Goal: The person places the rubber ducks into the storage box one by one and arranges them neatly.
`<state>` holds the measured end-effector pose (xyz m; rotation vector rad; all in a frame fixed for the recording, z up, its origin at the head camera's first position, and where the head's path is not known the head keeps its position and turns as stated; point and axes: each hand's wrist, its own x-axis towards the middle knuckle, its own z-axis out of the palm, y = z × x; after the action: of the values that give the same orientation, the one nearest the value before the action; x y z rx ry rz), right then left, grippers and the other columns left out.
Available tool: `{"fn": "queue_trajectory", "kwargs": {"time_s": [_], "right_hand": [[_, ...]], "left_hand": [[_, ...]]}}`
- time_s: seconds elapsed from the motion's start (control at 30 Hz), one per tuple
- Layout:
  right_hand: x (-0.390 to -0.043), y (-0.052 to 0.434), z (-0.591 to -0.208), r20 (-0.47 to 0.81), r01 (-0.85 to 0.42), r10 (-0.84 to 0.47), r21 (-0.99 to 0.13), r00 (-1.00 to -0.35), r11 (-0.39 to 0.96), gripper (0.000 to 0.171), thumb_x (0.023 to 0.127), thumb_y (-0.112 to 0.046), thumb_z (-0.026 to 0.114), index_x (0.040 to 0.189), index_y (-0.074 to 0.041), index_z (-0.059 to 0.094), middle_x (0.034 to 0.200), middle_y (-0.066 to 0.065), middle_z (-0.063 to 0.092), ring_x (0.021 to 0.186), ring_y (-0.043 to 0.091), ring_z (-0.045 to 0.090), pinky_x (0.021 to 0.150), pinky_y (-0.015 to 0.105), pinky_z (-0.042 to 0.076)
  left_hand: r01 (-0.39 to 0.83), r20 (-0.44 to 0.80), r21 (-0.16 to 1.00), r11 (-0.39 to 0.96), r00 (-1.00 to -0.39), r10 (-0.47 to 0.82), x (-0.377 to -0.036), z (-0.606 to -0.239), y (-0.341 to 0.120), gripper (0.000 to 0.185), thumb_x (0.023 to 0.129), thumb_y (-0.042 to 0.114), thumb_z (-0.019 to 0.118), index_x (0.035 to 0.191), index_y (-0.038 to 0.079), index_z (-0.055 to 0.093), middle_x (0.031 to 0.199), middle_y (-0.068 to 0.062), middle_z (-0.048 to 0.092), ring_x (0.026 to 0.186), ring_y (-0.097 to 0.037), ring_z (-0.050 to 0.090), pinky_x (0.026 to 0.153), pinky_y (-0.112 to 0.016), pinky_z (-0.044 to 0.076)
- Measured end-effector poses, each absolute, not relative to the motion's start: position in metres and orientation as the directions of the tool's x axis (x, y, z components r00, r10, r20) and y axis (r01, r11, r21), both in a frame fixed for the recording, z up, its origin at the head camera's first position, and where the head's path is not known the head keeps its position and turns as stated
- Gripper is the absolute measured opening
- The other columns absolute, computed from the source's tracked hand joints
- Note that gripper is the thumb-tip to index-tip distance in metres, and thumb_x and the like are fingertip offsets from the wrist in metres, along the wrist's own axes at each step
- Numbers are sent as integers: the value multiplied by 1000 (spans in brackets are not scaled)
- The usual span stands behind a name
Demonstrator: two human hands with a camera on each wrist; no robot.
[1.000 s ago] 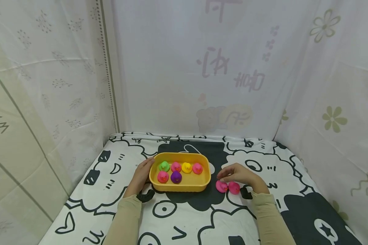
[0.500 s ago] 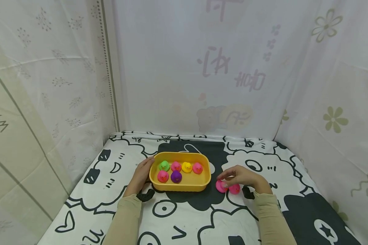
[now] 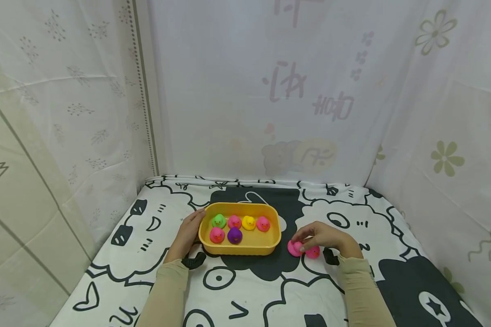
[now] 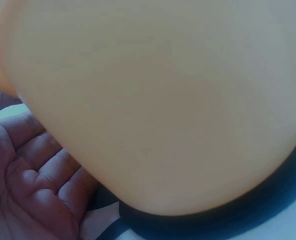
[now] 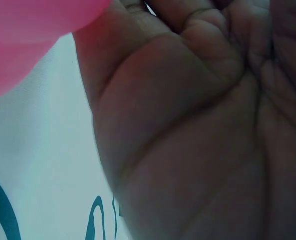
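Note:
A yellow plastic tray (image 3: 245,249) holds several small rubber ducks: pink, a green one (image 3: 218,221), a yellow one (image 3: 248,223) and a purple one (image 3: 235,235). My left hand (image 3: 188,232) grips the tray's left end, fingertips at its rim. The tray's wall (image 4: 162,110) fills most of the left wrist view and hides part of the fingers. Right of the tray, my right hand (image 3: 325,237) pinches a pink rubber duck (image 3: 293,248) between thumb and fingers, low over the cloth. Another pink duck (image 3: 313,252) sits beside it, partly under the thumb.
A white cloth (image 3: 245,290) with black cartoon drawings covers the table. Pale printed curtains (image 3: 229,91) hang behind it and along both sides. A black strap (image 3: 194,261) circles the left wrist.
My right hand has shifted slightly, and its thumb has come down in front of the left pink duck, between the two ducks. The left hand and tray have stayed in place.

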<state>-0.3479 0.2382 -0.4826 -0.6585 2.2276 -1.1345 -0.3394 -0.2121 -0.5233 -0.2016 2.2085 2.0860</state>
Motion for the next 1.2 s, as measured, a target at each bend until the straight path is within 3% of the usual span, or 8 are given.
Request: {"fn": "queue_trajectory", "kwargs": {"time_s": [0.27,0.73,0.97,1.2], "right_hand": [[-346,238,-483,-262,-173,-639,-827,-724,535,29,86,-14,80,115,-15,76,120,4,71,122,35,58,101,52,49],[-352,234,-487,-218,-209,-597,-800,-772,562,29,90,-29,78,117,-21,75,114,-2,72,111,23,63,96,44,52],[-352,232,-487,-202,-200,-588,-814,-783,545,29,90,-26,77,117,-17,75,115,1,72,109,24,63,98,47,51],[-353,234,-490,-173,-216,-591,-820,-788,530,27,90,-24,77,115,-15,75,111,2,73,104,22,65,94,39,53]], "left_hand": [[-179,-178,983,43,-984,-27,-339,-524,-212,61,103,53,47,152,16,44,152,-11,46,132,-28,52,100,-39,50],[-173,-172,984,35,-985,-5,-340,-522,-213,63,101,55,49,151,17,45,151,-12,47,127,-28,54,97,-36,52],[-163,-163,986,37,-987,-7,-340,-522,-214,63,101,56,48,150,17,46,150,-12,48,128,-28,54,97,-35,51],[-159,-159,986,42,-987,-8,-340,-522,-213,62,102,55,47,150,16,45,151,-11,46,130,-27,53,100,-37,50]]}}
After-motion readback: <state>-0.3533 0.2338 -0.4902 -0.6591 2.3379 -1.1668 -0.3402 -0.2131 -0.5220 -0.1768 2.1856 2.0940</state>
